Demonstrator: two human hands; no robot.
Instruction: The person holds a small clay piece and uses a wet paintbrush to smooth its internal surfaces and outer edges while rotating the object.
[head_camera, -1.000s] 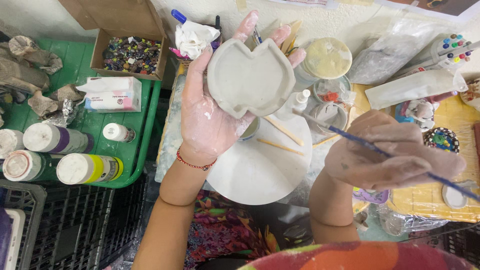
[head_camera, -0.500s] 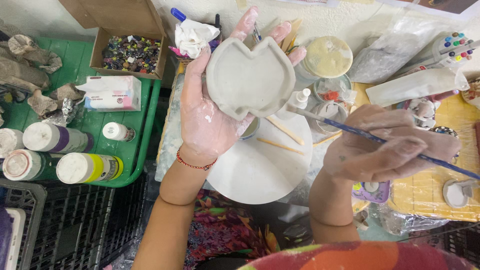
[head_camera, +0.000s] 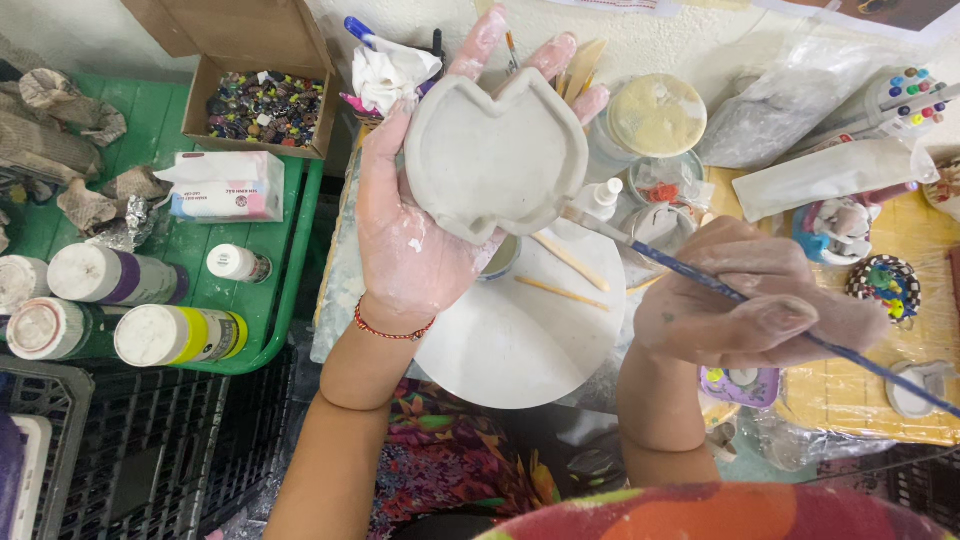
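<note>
Your left hand (head_camera: 420, 230) cups the clay dish (head_camera: 495, 155); your right hand (head_camera: 750, 310) pinches the brush (head_camera: 700, 280). Pressing hard could dent the rim.

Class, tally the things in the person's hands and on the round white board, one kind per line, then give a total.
Grey clay dish, in the left hand: 1
Blue paintbrush, in the right hand: 1
Wooden sticks on the round white board: 2
Total: 4

left hand (head_camera: 410, 240): clay-smeared, red bead bracelet (head_camera: 392, 328) | right hand (head_camera: 740, 310): clay-dusted | arms: sleeveless
</note>
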